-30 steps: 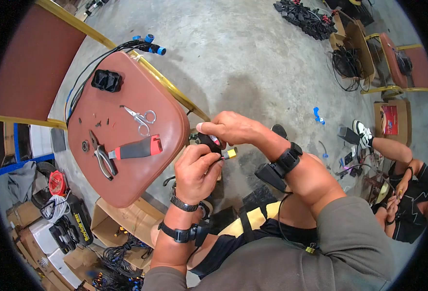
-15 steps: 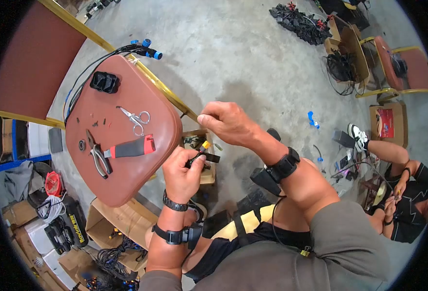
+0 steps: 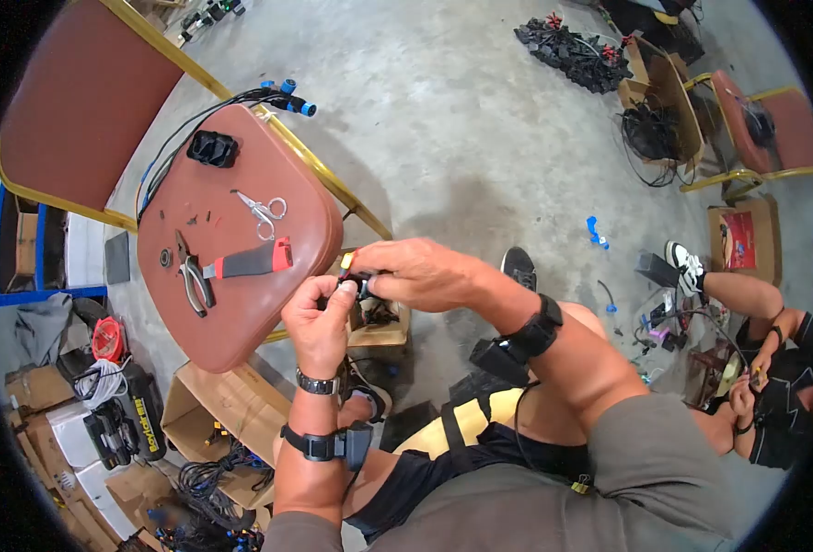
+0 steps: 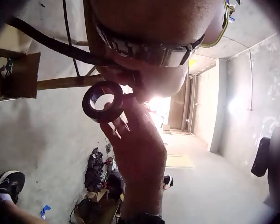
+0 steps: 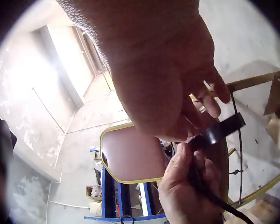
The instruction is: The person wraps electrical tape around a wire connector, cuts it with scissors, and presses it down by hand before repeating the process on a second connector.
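My left hand (image 3: 319,322) pinches a black cable (image 5: 224,203) close to a small yellow connector (image 3: 347,261). A roll of black tape (image 4: 102,101) stands off the left fingers on a short strip, its ring face plain in the left wrist view and seen edge-on in the right wrist view. My right hand (image 3: 420,271) meets the left one from the right. Its fingertips (image 4: 116,133) are bent at the roll's lower rim in the left wrist view; I cannot tell whether they grip it. The yellow connector is partly hidden behind the right fingers in the right wrist view.
On the brown chair seat (image 3: 250,336) lie scissors (image 3: 264,213), pliers (image 3: 192,276), a red-and-grey handled tool (image 3: 254,260) and a black plastic part (image 3: 212,148). An open carton (image 3: 218,405) stands below it. Another person (image 3: 765,386) works at the right.
The right hand first held the tape roll beside the connector, then moved off it with the roll left hanging at the left hand. Now it is back against the left hand.
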Demonstrator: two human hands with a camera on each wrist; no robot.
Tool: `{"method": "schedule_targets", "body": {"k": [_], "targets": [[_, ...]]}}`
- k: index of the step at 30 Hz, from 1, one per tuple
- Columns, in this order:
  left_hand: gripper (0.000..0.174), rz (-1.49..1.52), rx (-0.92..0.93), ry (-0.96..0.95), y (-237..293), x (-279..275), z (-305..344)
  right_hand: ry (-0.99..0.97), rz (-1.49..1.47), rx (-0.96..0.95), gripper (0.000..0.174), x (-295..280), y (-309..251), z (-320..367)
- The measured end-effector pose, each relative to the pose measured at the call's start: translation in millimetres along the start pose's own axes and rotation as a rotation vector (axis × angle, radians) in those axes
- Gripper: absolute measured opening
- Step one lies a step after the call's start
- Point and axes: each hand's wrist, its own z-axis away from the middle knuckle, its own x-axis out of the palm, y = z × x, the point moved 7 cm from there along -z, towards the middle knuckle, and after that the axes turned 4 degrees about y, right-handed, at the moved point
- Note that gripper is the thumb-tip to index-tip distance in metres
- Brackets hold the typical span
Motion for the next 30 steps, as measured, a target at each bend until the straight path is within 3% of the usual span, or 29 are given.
{"method": "schedule_targets", "body": {"k": [5,7,8,11,18,21,30], "targets": [[0.01,0.045,-0.001,-0.08,-2,-4,11,-0.019,0.062,-0.119,0.028,31,5,6],[0.007,0.15,-0.056,-0.122,0,-2,14,0.139,-0.048,-0.257,0.024,23,-13,7],[0.007,0.178,-0.06,-0.145,-2,-3,15,-0.067,-0.208,-0.073,0.026,36,5,3],[0.008,0.237,-0.056,-0.201,-3,-2,18,0.042,-0.034,-0.109,0.026,23,-4,6],[0.016,0.396,-0.126,-0.199,-6,-1,17,0.004,-0.04,0.032,0.024,22,3,5],[0.029,0.406,-0.128,-0.151,-8,-5,15,0.058,-0.122,0.019,0.02,16,-7,5],[0.028,0.418,-0.053,-0.068,-5,-2,18,0.154,-0.046,-0.104,0.013,9,-12,1]]}}
